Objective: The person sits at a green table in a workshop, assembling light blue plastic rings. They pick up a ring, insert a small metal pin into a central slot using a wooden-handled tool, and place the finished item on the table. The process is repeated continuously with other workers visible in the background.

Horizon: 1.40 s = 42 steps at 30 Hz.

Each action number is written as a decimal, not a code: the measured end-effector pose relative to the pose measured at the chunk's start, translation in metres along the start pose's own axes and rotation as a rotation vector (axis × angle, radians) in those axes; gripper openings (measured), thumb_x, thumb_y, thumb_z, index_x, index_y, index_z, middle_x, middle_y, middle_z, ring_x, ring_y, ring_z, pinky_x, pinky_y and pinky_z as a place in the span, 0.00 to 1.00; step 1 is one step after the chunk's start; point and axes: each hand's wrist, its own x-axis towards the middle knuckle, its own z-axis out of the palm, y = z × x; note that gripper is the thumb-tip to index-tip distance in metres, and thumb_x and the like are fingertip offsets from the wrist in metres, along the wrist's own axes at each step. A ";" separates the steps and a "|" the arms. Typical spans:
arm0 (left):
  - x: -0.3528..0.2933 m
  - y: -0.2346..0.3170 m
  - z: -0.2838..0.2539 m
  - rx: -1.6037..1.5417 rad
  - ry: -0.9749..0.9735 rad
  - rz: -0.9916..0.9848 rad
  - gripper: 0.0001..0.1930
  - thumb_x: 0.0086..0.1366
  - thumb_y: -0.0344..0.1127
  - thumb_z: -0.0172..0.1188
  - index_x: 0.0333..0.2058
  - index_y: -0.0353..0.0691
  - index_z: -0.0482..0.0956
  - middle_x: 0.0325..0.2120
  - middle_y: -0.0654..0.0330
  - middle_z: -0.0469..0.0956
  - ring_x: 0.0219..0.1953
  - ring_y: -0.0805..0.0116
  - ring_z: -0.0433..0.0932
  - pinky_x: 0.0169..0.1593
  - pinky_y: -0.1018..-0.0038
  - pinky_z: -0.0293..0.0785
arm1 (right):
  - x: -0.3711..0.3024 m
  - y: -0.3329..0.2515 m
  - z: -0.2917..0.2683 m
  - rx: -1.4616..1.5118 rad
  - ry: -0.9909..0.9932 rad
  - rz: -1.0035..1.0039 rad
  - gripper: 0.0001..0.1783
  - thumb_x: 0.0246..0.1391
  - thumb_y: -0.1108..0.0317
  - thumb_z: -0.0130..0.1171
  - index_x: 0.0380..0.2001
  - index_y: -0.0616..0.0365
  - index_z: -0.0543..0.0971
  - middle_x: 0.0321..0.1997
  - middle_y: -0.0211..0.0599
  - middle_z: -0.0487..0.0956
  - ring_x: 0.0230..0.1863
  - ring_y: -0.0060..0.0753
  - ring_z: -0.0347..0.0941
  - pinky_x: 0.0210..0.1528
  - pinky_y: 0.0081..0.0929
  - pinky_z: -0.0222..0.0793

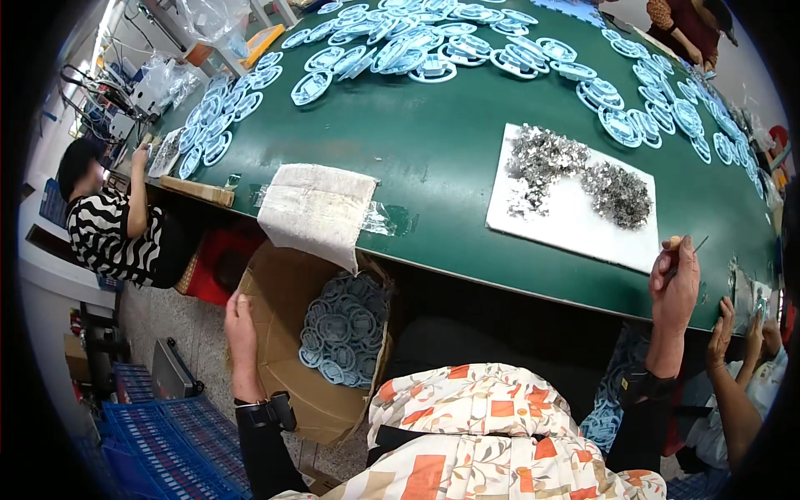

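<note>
My left hand [242, 332] is at the left edge of an open cardboard box [279, 321], its fingers closed on the upright flap. Inside the box lies a heap of light-blue oval plastic parts [340, 329]. Over the table's near edge, my right hand [677, 283] holds a thin pointed metal tool [702, 244] in closed fingers; its exact kind is unclear. Beyond that hand, a white board [575, 237] carries two piles of small silvery metal pieces [618, 193].
Many blue oval parts [433, 67] cover the far side of the green table [400, 150]. A white cloth [317, 204] hangs over its near edge. One person [117, 225] sits at left; another person's hands [723, 337] are close at right. Blue crates [179, 442] stand lower left.
</note>
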 end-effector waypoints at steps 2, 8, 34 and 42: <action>0.003 0.083 0.020 0.016 0.101 0.139 0.19 0.77 0.40 0.50 0.57 0.32 0.75 0.47 0.57 0.79 0.49 0.67 0.77 0.56 0.70 0.72 | 0.004 0.002 -0.003 0.014 0.041 0.022 0.21 0.74 0.51 0.45 0.37 0.58 0.76 0.19 0.24 0.69 0.12 0.13 0.59 0.11 0.15 0.49; -0.014 0.276 0.114 -0.055 -0.074 0.653 0.08 0.69 0.28 0.57 0.44 0.33 0.80 0.39 0.56 0.81 0.43 0.63 0.79 0.50 0.68 0.74 | 0.002 0.019 0.005 -0.006 0.039 0.038 0.22 0.73 0.50 0.46 0.35 0.58 0.75 0.18 0.25 0.69 0.13 0.15 0.61 0.12 0.16 0.51; -0.044 0.526 0.543 0.322 -1.200 1.044 0.23 0.62 0.32 0.53 0.56 0.44 0.79 0.38 0.49 0.84 0.41 0.57 0.81 0.48 0.66 0.75 | 0.001 0.014 -0.006 -0.025 -0.093 0.139 0.20 0.74 0.60 0.48 0.37 0.66 0.79 0.23 0.27 0.73 0.21 0.13 0.64 0.23 0.14 0.61; -0.055 0.517 0.432 -0.247 -1.542 0.318 0.21 0.68 0.35 0.60 0.57 0.36 0.76 0.42 0.64 0.80 0.41 0.77 0.78 0.45 0.75 0.77 | -0.003 0.005 -0.007 -0.055 -0.042 0.006 0.22 0.74 0.57 0.47 0.35 0.65 0.78 0.22 0.26 0.72 0.21 0.13 0.64 0.24 0.15 0.61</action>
